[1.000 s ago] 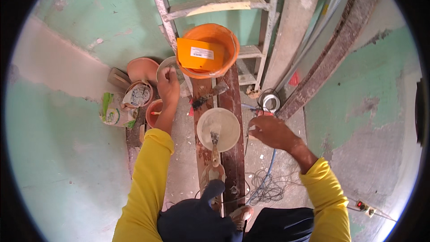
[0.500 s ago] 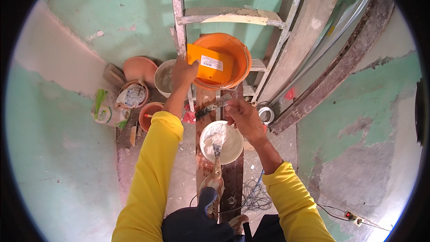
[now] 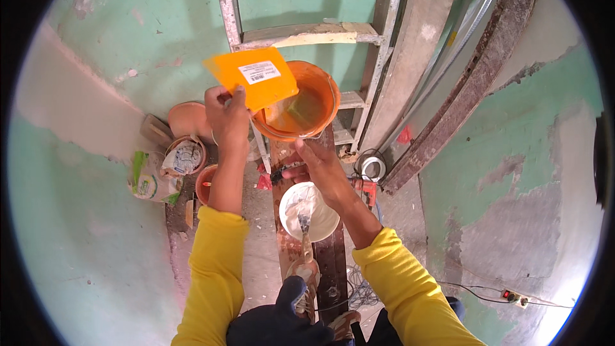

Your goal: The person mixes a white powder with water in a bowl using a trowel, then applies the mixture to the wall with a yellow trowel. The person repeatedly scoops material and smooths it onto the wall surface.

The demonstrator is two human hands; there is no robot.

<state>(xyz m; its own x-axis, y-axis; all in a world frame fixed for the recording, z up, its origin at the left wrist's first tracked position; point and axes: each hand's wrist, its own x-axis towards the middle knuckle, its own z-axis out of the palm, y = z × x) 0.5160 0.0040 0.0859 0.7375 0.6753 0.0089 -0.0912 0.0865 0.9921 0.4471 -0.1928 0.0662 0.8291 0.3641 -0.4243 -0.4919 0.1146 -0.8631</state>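
Note:
In the head view, my left hand (image 3: 227, 118) grips an orange flat rectangular plate (image 3: 253, 80) with a white label, raised over the left side of an orange bucket (image 3: 323, 102) on the wooden plank (image 3: 332, 275). My right hand (image 3: 320, 170) is open, thumb and fingers apart, just below the bucket's front. Its fingertips are near a dark, crusted scraper (image 3: 278, 174), and I cannot tell if they touch it. A white tub (image 3: 325, 221) of white paste stands on the plank beneath my right hand, with a putty knife (image 3: 306, 240) standing in it, handle toward me.
A metal ladder (image 3: 227, 0) leans at the back wall, with long boards (image 3: 410, 57) to its right. Pots (image 3: 186, 154), a bag (image 3: 154, 176) and offcuts crowd the left corner. Cables (image 3: 359, 288) lie on the floor, right of the plank. A power socket (image 3: 516, 298) is at right.
My left hand has taken the orange plate and lifted it leftward out of the bucket, exposing the bucket's inside. My right hand has moved left from beside the tub to below the bucket.

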